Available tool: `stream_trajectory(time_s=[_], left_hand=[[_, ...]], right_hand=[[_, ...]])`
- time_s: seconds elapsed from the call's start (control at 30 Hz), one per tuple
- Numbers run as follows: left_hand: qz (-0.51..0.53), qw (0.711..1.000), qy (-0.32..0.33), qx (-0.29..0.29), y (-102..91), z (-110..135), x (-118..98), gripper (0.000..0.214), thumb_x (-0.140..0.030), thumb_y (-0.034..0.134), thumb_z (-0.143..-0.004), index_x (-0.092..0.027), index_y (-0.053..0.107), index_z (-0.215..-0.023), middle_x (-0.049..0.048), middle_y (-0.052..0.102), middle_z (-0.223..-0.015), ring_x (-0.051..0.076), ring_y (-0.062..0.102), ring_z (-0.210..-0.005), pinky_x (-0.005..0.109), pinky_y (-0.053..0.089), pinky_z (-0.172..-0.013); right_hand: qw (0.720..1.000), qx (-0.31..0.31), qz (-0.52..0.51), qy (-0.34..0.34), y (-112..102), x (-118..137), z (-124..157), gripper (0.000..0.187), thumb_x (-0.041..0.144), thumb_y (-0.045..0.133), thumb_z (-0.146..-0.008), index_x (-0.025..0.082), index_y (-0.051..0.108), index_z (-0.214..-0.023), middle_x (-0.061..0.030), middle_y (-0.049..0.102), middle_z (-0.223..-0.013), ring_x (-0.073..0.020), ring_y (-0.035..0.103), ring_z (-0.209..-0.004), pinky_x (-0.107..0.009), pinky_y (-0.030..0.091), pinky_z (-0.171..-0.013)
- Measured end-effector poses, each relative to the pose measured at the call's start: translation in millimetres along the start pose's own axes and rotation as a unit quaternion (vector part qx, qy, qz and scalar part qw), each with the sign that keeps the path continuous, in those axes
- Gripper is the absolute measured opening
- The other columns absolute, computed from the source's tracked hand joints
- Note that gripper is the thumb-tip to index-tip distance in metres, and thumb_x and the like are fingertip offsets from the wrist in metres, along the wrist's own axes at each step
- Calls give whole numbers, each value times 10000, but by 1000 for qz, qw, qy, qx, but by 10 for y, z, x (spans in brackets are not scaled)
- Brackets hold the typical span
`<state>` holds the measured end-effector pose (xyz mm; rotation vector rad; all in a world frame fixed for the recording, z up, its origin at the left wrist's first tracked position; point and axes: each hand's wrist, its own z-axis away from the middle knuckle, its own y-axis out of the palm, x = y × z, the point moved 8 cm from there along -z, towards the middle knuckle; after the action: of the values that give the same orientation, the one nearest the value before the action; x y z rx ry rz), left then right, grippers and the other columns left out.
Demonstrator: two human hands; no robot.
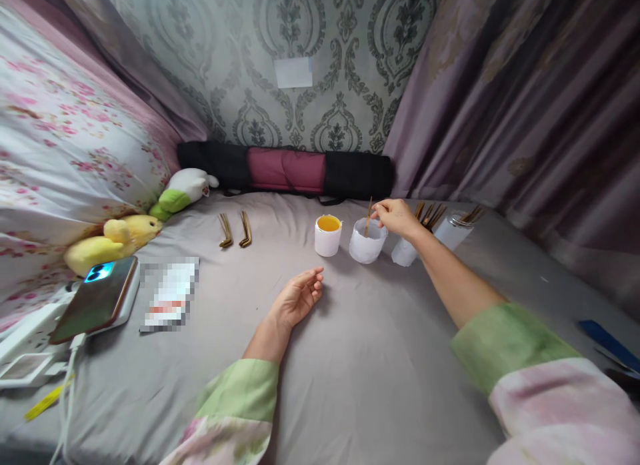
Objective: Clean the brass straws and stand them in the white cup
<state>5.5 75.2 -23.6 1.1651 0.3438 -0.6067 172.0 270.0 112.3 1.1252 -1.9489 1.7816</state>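
Note:
My right hand (396, 217) is over a white, paper-like round cup (367, 249), its fingertips pinched at a thin brown stick (369, 215). The stick stands nearly upright, its lower end inside the cup. To the left of that cup is a white pot (328, 242) with yellow-orange contents or lining; I cannot tell which. My left hand (299, 297) rests on the grey sheet, palm turned inward, fingers loosely curled and holding nothing. Beyond my right forearm are a white container (403, 253) and a clear jar (453, 229), both with several thin brown sticks in them.
Two small bundles of bent, gold-brown sticks (245, 230) lie at the back left. On the left are a phone (97, 298), a blurred packet (171, 295), a power strip (30, 341) and plush toys (117, 241). A black-and-maroon roll (285, 169) lies along the wall.

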Motion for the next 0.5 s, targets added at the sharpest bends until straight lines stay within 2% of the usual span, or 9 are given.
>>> stream_trajectory(time_s=[0.3, 0.5], left_hand=[[3, 1000, 3, 5, 1, 8, 1, 175, -114, 574, -753, -77, 598, -922, 27, 555, -719, 50, 509, -557, 155, 443, -494], [3, 1000, 3, 1, -9, 4, -1, 169, -118, 582, -748, -80, 599, -912, 24, 555, -716, 49, 506, -550, 156, 439, -484]], right_hand=[[997, -61, -48, -15, -91, 118, 146, 246, 251, 420, -832, 127, 627, -878, -54, 675, -753, -61, 531, -447, -180, 414, -471], [991, -76, -111, -4, -44, 304, 391, 301, 364, 425, -829, 132, 615, -851, -55, 651, -718, -65, 517, -448, -177, 400, -442]])
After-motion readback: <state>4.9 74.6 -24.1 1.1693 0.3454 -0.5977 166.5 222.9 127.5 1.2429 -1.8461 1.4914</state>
